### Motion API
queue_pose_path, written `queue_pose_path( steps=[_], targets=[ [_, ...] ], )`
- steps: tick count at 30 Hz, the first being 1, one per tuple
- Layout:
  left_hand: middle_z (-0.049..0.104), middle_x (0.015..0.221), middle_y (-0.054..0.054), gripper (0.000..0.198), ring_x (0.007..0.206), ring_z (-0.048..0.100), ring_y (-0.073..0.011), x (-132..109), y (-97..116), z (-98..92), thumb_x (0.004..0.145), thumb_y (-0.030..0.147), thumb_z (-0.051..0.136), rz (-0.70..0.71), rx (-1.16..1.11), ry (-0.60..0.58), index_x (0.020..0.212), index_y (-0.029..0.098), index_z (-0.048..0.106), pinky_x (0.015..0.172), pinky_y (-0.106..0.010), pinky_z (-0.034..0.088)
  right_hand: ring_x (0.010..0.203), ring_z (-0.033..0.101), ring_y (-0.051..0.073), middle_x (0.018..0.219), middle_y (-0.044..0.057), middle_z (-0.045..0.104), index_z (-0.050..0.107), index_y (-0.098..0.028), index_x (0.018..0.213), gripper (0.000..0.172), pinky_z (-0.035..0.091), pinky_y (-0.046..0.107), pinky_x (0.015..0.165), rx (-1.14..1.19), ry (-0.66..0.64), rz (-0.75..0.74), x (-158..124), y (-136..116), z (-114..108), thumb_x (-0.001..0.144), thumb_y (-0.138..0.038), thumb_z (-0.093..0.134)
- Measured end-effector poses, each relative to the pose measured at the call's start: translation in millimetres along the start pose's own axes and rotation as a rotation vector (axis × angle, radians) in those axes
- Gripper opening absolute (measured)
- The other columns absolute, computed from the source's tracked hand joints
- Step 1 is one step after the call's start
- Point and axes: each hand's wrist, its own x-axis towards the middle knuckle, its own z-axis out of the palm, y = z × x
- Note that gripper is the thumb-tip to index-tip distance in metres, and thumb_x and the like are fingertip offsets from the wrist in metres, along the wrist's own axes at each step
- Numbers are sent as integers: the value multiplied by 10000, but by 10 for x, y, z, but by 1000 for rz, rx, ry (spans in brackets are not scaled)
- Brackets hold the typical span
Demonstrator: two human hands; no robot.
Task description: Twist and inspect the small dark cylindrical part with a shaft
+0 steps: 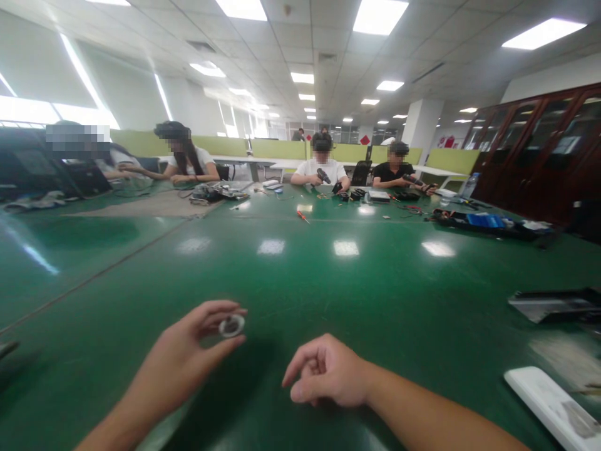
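Between the thumb and fingers of my left hand (pixel 197 344) is a small white ring-shaped object (pixel 231 326), held above the green table (pixel 263 288). To its right, my right hand (pixel 328 373) is over the table with its fingers curled in toward the thumb. What its fingers hold, if anything, is hidden. The two hands are apart.
A white power-strip-like object (pixel 549 401) and a dark metal tray-like part (pixel 554 305) lie at the right. An orange screwdriver (pixel 303 217) lies further off. Several people sit across the table, one with a power drill (pixel 323 176). A long black case (pixel 488 224) is at the far right.
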Motion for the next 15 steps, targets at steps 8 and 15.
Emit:
queue_pose_path(
  steps=[8, 15],
  targets=[
    [756, 1012, -36, 279, 931, 696, -218, 323, 291, 975, 803, 254, 750, 304, -80, -239, 1080, 233, 720, 872, -336, 533, 540, 499, 97, 719, -57, 576, 576, -199, 990, 317, 370, 202, 507, 41, 730, -198, 200, 168, -269, 688, -150, 658],
    [728, 1072, -13, 336, 977, 658, -181, 247, -7, 953, 890, 244, 704, 531, -139, -290, 1214, 322, 666, 864, -303, 510, 750, 577, 142, 925, -6, 607, 560, -212, 1034, 332, 443, 255, 678, -134, 654, -169, 156, 191, -153, 726, -94, 600]
  ],
)
